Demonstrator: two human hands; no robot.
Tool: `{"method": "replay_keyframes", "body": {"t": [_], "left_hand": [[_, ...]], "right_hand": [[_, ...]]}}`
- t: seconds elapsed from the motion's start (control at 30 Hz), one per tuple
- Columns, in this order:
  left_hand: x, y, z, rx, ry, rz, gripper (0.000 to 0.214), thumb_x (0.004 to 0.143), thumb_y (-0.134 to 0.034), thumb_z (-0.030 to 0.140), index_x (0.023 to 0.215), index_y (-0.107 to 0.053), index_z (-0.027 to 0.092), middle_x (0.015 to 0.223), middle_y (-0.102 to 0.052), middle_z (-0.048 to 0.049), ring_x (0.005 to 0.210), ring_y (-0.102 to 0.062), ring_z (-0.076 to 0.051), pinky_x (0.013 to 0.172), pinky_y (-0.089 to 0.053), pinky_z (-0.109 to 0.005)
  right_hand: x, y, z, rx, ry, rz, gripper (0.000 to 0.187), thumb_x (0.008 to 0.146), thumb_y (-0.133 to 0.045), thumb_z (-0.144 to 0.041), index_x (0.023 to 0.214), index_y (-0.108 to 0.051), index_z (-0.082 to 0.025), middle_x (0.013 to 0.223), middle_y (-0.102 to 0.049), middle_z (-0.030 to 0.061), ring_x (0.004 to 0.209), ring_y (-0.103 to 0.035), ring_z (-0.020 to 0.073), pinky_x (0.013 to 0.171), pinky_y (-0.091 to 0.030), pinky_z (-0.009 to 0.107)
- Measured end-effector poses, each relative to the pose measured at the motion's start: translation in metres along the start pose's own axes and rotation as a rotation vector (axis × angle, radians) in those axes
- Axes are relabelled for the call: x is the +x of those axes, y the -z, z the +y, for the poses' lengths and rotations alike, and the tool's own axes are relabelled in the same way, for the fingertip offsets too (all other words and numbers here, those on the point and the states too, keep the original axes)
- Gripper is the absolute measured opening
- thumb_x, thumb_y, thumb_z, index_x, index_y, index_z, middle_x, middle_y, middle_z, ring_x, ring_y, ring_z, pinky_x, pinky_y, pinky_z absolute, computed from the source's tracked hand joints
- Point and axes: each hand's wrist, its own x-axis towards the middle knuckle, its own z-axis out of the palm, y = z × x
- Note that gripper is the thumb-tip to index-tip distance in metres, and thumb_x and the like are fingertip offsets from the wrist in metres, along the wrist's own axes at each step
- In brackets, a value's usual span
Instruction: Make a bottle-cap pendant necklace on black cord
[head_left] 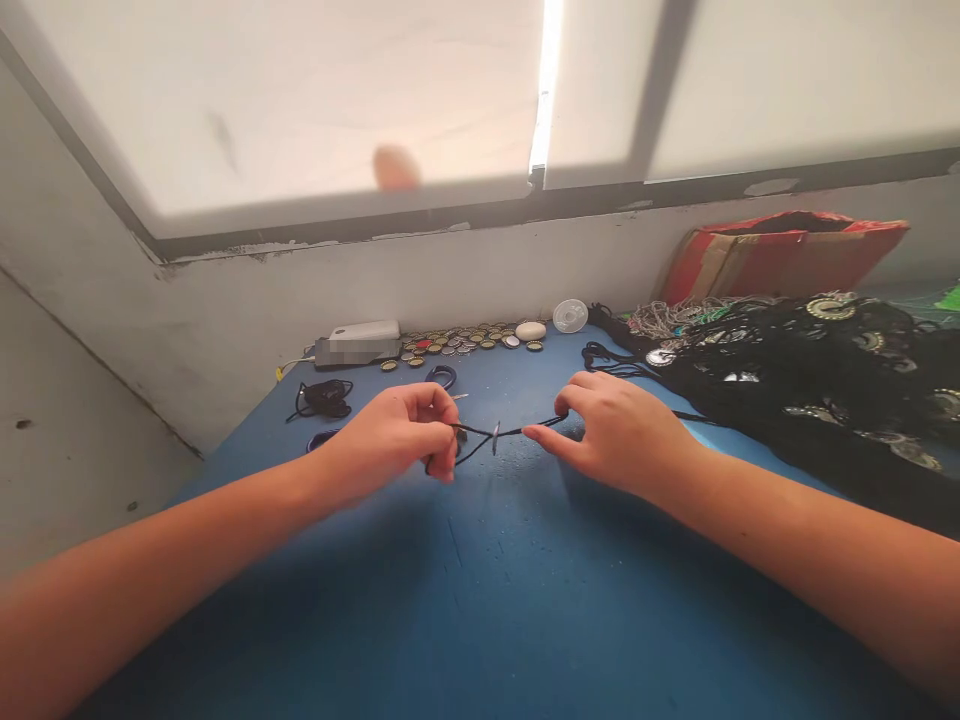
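Note:
My left hand (405, 425) is closed on one end of a black cord (517, 431), its fingers bent and a loop of the cord open beside the fingertips. Across from it, my right hand (615, 425) grips the same cord with curled fingers, the thumb lying a little apart below. Between the hands the strands run nearly level above the table. They pass through or cross a small thin disc or ring (496, 437) seen edge-on. Just behind my left hand are the dark blue handles of scissors (442, 376), partly hidden by that hand.
Several bottle caps (465, 340) lie along the back of the blue table (480, 620), near a white oval object (530, 330) and a clear spool (570, 316). Black cord bundle (324, 398) at left. Heaped black cords with caps (795, 370) and a red box (802, 260) at right.

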Motion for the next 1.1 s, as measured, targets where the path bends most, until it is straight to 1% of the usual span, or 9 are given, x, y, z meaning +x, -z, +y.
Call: {"method": "replay_keyframes", "body": {"t": [0.13, 0.27, 0.47, 0.67, 0.77, 0.87, 0.97, 1.03, 1.1], "left_hand": [[-0.001, -0.002, 0.004, -0.166, 0.095, 0.03, 0.007, 0.082, -0.059, 0.024, 0.081, -0.055, 0.018, 0.052, -0.039, 0.0082, 0.045, -0.03, -0.004, 0.047, -0.022, -0.019], [-0.003, -0.002, 0.008, -0.195, 0.087, 0.029, 0.012, 0.081, -0.064, 0.028, 0.082, -0.059, 0.017, 0.052, -0.033, 0.0083, 0.047, -0.02, -0.004, 0.047, -0.016, -0.021], [-0.009, 0.0, 0.014, -0.195, 0.035, 0.039, 0.014, 0.08, -0.067, 0.032, 0.081, -0.062, 0.019, 0.059, -0.044, 0.0048, 0.049, -0.027, -0.006, 0.047, -0.02, -0.021], [-0.01, 0.004, 0.017, -0.219, 0.066, 0.086, 0.015, 0.078, -0.068, 0.035, 0.082, -0.062, 0.021, 0.059, -0.044, 0.0034, 0.05, -0.034, -0.008, 0.047, -0.025, -0.021], [-0.01, 0.004, 0.016, -0.224, 0.071, 0.077, 0.016, 0.078, -0.068, 0.035, 0.082, -0.062, 0.021, 0.06, -0.043, 0.0034, 0.05, -0.033, -0.008, 0.047, -0.025, -0.022], [-0.013, 0.002, 0.018, -0.163, 0.065, 0.032, 0.016, 0.079, -0.068, 0.035, 0.082, -0.063, 0.021, 0.06, -0.04, 0.0046, 0.051, -0.028, -0.007, 0.047, -0.022, -0.021], [-0.018, -0.001, 0.026, -0.104, 0.086, -0.093, 0.016, 0.078, -0.071, 0.035, 0.081, -0.063, 0.02, 0.064, -0.044, 0.0035, 0.055, -0.03, -0.007, 0.048, -0.023, -0.02], [-0.022, 0.001, 0.034, -0.073, 0.093, -0.137, 0.016, 0.077, -0.072, 0.034, 0.079, -0.064, 0.02, 0.066, -0.046, 0.0022, 0.055, -0.032, -0.007, 0.048, -0.023, -0.021], [-0.024, 0.007, 0.041, -0.061, 0.077, -0.089, 0.016, 0.077, -0.071, 0.034, 0.076, -0.065, 0.02, 0.061, -0.043, 0.0024, 0.052, -0.028, -0.007, 0.046, -0.021, -0.023]], "right_hand": [[0.001, 0.0, 0.0, 0.015, -0.026, -0.041, 0.049, 0.087, -0.046, -0.061, 0.076, -0.065, -0.017, 0.083, -0.064, 0.0088, 0.079, -0.06, 0.0225, 0.07, -0.042, 0.034], [0.003, -0.001, 0.004, -0.018, -0.044, -0.068, 0.047, 0.085, -0.048, -0.06, 0.077, -0.064, -0.017, 0.083, -0.063, 0.0087, 0.079, -0.058, 0.0228, 0.068, -0.041, 0.034], [0.008, 0.006, 0.007, 0.008, -0.161, -0.113, 0.043, 0.091, -0.038, -0.048, 0.066, -0.057, -0.019, 0.077, -0.063, 0.0063, 0.074, -0.057, 0.0212, 0.063, -0.037, 0.033], [0.01, 0.013, 0.005, 0.158, -0.239, -0.185, 0.052, 0.084, -0.04, -0.065, 0.063, -0.058, -0.021, 0.074, -0.065, 0.005, 0.071, -0.056, 0.0206, 0.063, -0.036, 0.032], [0.01, 0.013, 0.005, 0.122, -0.243, -0.203, 0.05, 0.086, -0.039, -0.06, 0.061, -0.057, -0.021, 0.071, -0.065, 0.0049, 0.069, -0.055, 0.0205, 0.06, -0.034, 0.032], [0.01, 0.012, 0.009, 0.054, -0.269, -0.187, 0.044, 0.088, -0.039, -0.05, 0.06, -0.053, -0.02, 0.068, -0.063, 0.0049, 0.066, -0.052, 0.0197, 0.057, -0.031, 0.031], [0.012, 0.009, 0.017, 0.061, -0.308, -0.133, 0.039, 0.087, -0.042, -0.046, 0.059, -0.051, -0.02, 0.064, -0.059, 0.0041, 0.062, -0.048, 0.0183, 0.054, -0.027, 0.03], [0.015, 0.007, 0.025, 0.169, -0.339, -0.082, 0.035, 0.086, -0.046, -0.043, 0.06, -0.053, -0.021, 0.059, -0.055, 0.0027, 0.057, -0.045, 0.0168, 0.052, -0.027, 0.029], [0.019, 0.004, 0.034, 0.434, -0.43, -0.039, 0.031, 0.085, -0.048, -0.04, 0.064, -0.058, -0.02, 0.055, -0.049, 0.0013, 0.052, -0.041, 0.0149, 0.049, -0.027, 0.028]]}}
